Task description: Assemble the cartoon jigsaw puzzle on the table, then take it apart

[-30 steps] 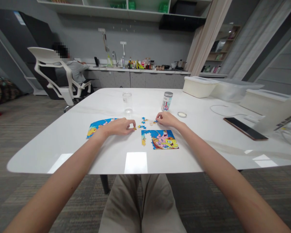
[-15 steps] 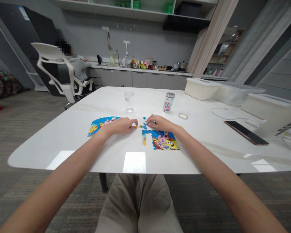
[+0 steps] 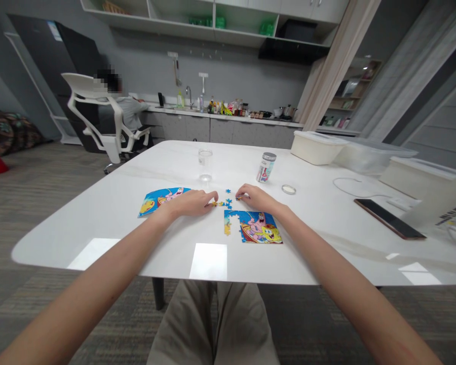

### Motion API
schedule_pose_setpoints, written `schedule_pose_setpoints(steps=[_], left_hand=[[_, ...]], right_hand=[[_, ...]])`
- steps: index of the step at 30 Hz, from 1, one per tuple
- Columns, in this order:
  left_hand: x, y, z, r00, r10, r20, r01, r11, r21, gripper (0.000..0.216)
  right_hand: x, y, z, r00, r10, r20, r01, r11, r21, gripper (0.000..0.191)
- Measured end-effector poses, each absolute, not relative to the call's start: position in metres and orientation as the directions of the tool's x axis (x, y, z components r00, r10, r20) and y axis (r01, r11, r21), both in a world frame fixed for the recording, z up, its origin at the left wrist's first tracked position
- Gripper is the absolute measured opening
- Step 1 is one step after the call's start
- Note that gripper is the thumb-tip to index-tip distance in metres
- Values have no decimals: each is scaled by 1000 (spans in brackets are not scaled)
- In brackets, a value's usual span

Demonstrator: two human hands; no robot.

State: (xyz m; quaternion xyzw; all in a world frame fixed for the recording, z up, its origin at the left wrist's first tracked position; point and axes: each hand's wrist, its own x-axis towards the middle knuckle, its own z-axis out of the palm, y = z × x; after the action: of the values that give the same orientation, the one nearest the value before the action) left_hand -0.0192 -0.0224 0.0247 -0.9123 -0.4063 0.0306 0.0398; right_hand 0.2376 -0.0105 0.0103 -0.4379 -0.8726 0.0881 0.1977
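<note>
A partly joined cartoon jigsaw puzzle [image 3: 260, 227] lies near the front edge of the table, with a notch open in its left part. Just beyond it are several loose blue and yellow puzzle pieces [image 3: 228, 204]. My left hand [image 3: 193, 203] rests to their left, fingers curled and closed on a small yellow piece [image 3: 214, 204]. On the other side my right hand [image 3: 256, 197] pinches a small dark piece [image 3: 238, 198] at its fingertips, above the puzzle's top edge. A picture sheet [image 3: 157, 199] of the same cartoon lies partly under my left hand and wrist.
A clear jar [image 3: 204, 165] and a printed can [image 3: 266, 168] stand farther back, with a round lid [image 3: 288, 189] beside the can. A phone [image 3: 387, 218], a cable and storage boxes [image 3: 319, 148] are at the right. Another person sits in a white chair [image 3: 95, 111].
My right hand has drawn slightly right, away from the loose pieces, with a piece in its fingertips. My left hand stays by the yellow pieces. The camera has tilted up slightly.
</note>
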Motion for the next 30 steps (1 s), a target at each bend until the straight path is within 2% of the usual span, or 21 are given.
schedule_pose_setpoints(steps=[5,11,14,18,30], left_hand=[[-22,-18,18,679,734,4,730,-675,-103,33],[-24,-16,16,682,731,17,730,-679,-83,33],[-23,-15,16,677,736,14,735,-674,-72,35],[-22,-15,15,681,732,6,730,-678,-82,39],[-21,-19,20,666,745,-32,740,-666,-91,38]], right_hand=[[244,-6,8,-456,857,240,796,514,-320,24],[247,-3,3,-558,772,304,696,635,-335,19],[245,-2,2,-516,808,285,712,589,-382,19],[241,-4,3,-454,858,242,770,514,-379,25],[241,-10,11,-469,867,172,793,498,-350,15]])
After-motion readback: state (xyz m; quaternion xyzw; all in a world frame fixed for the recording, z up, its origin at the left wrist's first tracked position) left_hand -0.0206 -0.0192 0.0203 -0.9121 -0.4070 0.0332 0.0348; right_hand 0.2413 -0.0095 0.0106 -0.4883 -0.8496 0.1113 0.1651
